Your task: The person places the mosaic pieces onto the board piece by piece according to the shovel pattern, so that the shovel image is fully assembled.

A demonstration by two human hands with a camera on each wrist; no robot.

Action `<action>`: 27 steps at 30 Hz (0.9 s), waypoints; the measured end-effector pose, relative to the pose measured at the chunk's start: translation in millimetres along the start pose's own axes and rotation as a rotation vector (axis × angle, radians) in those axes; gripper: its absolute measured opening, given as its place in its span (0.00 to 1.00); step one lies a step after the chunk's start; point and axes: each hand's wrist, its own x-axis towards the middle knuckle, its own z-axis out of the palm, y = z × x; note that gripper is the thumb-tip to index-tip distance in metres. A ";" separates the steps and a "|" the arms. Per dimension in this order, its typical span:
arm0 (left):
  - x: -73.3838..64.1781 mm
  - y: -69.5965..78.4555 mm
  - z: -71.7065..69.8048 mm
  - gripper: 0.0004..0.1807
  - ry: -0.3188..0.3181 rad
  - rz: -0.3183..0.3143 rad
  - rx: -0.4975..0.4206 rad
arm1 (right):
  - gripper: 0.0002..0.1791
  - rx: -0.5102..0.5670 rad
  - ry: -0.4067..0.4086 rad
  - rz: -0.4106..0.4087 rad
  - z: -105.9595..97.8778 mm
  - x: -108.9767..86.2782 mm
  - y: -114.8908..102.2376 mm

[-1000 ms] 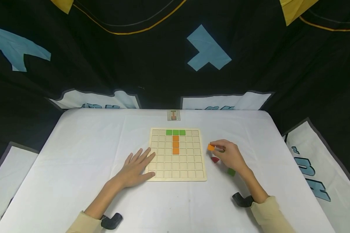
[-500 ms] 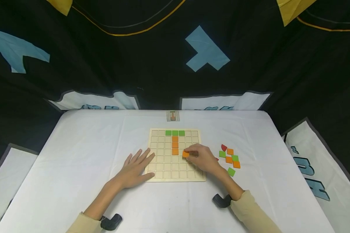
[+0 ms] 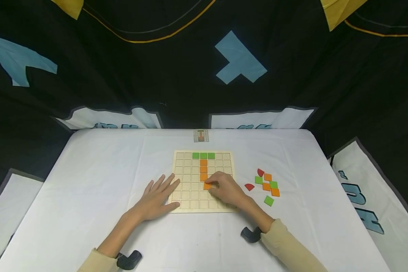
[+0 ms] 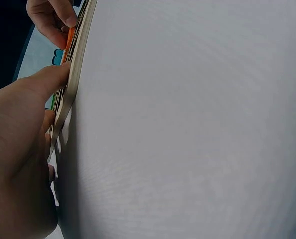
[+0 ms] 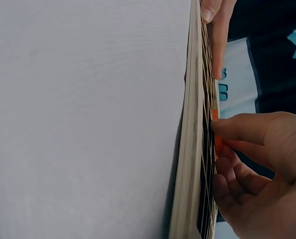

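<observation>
A pale wooden grid board (image 3: 187, 192) lies on the white table. My right hand (image 3: 227, 189) pinches an orange square tile (image 3: 207, 186) between thumb and fingertips, low over the board, just below a column of orange tiles (image 3: 203, 170) that hangs from a row of green tiles (image 3: 203, 155). In the right wrist view, the thumb and fingers (image 5: 237, 128) sit at the tile near the grid surface. My left hand (image 3: 159, 198) rests with fingers spread across the board's left edge; the left wrist view shows its thumb (image 4: 53, 79) on the board's rim.
Right of the board lie loose orange tiles (image 3: 266, 187), green tiles (image 3: 269, 200) and red quarter-round pieces (image 3: 249, 187). Behind the board is a small printed pattern card (image 3: 201, 136). A black curtain (image 3: 183, 83) with light blue shapes hangs beyond the table's far edge.
My right hand has carried the orange tile leftward from the loose pieces onto the board, to the lower end of the orange column. The left hand has stayed in place.
</observation>
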 end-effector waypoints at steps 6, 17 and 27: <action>-1.1 -1.1 0.9 0.41 0.008 0.000 -0.005 | 0.17 -0.035 -0.014 0.020 2.1 4.4 0.1; -0.6 -1.4 0.3 0.41 0.014 -0.001 -0.001 | 0.15 -0.052 -0.024 0.046 3.1 9.8 -3.6; 0.6 0.5 1.0 0.41 0.005 -0.009 0.013 | 0.13 -0.059 -0.018 0.075 7.7 14.1 -7.0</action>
